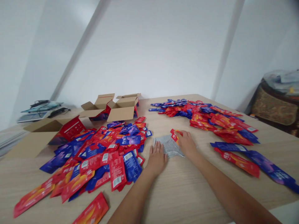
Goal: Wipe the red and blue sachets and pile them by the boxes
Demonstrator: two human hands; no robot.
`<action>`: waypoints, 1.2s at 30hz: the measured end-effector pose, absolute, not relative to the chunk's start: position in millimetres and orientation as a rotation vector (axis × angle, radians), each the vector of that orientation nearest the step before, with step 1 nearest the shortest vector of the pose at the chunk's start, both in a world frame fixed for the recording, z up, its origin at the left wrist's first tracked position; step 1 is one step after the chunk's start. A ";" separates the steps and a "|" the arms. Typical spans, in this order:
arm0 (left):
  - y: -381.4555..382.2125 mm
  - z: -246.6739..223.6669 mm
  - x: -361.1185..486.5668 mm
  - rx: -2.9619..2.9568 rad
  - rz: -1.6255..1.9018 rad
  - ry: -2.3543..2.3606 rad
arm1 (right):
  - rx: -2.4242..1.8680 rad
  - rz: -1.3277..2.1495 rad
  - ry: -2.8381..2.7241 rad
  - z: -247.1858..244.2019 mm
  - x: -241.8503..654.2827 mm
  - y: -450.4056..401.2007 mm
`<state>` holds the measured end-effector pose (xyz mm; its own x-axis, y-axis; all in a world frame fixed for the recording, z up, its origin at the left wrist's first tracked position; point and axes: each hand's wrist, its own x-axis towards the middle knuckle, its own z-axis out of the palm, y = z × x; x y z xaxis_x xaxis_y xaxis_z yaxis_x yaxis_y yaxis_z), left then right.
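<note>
A grey cloth [170,145] lies on the wooden table between my hands. My left hand [157,158] rests flat over its left edge, fingers stretched out. At the cloth's right side, my right hand [186,143] pinches a small red and orange packet [174,136] that lies over the cloth; part of the packet is hidden under the fingers. To the left of my left hand spreads a heap of loose red and blue packets [118,166], some with barcodes showing. Beyond my right hand is a larger pile of connected-looking red and blue packets [203,119].
Several opened cardboard boxes [123,109] with raised flaps stand behind the left heap, one nearer box [42,133] at the far left. A blue strip of packets [268,166] lies at right. Stacked items [43,109] sit far left; a patterned brown chair [275,105] stands right.
</note>
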<state>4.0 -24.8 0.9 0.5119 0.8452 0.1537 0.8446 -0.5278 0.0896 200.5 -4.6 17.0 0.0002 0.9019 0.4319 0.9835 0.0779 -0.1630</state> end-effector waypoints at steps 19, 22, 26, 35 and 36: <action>-32.5 19.4 12.6 2.771 0.492 1.188 | -1.226 0.219 -2.366 -23.4 175.3 19.2; -31.2 18.2 12.6 2.735 0.500 1.184 | -1.317 0.198 -2.414 -17.8 170.8 45.1; -31.0 14.2 9.9 2.683 0.550 1.185 | -1.498 0.211 -2.396 -2.2 164.4 74.8; -27.6 10.0 1.0 2.594 0.685 1.124 | -1.504 0.248 -1.841 24.2 188.9 84.8; -27.3 10.2 0.9 2.587 0.683 1.122 | -1.435 0.287 -1.703 24.9 192.1 82.3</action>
<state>0.9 -27.3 10.2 0.5959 0.7357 0.3218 0.6236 -0.6765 0.3918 192.1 82.3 24.9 0.0391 0.8871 0.4598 0.6875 0.3101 -0.6567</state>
